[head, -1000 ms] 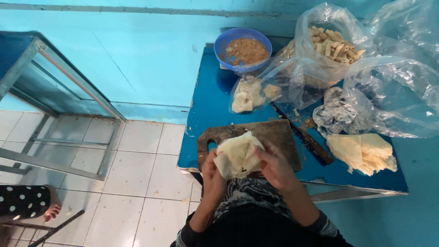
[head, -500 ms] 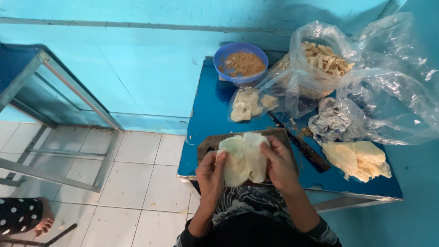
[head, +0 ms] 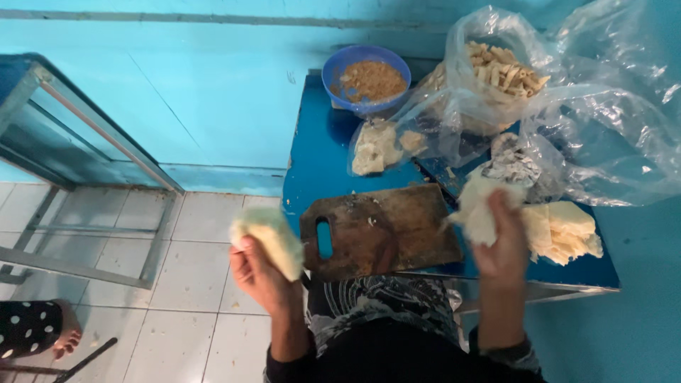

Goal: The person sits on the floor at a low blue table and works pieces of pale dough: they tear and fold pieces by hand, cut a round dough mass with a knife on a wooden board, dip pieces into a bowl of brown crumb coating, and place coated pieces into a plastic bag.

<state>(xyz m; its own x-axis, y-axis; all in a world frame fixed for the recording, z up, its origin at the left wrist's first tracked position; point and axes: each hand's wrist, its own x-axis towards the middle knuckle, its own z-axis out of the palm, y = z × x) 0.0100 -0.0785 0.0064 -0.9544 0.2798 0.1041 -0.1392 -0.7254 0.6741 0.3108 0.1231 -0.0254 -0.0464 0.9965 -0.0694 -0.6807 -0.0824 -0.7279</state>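
Over the near edge of the wooden cutting board (head: 379,228), the person holds two pale, soft pieces apart, one in each hand. The left hand (head: 261,273) hangs left of the board, out past the counter (head: 316,152) edge and above the tiled floor (head: 177,284), its fingers curled shut around the pale yellowish piece (head: 268,237); the right hand (head: 505,245) is raised at the board's right corner, fingers pinching the white piece (head: 477,209) from behind. To handle this well, the person would do best to bring the left piece back over the board so crumbs do not fall to the floor, and to grip gently, since the stuff looks soft enough to tear. Behind the board lie a small clear bag (head: 376,145) of pale lumps, a blue bowl (head: 366,76) of brown crumbs and a large plastic bag (head: 500,71) of tan sticks; right of the board sits a stack of pale sheets (head: 564,230). What the pieces are cannot be told; both are blurred by motion. The right fingertips are hidden behind their piece, the crumpled plastic veils much behind the board, and a dark handle there is mostly covered.
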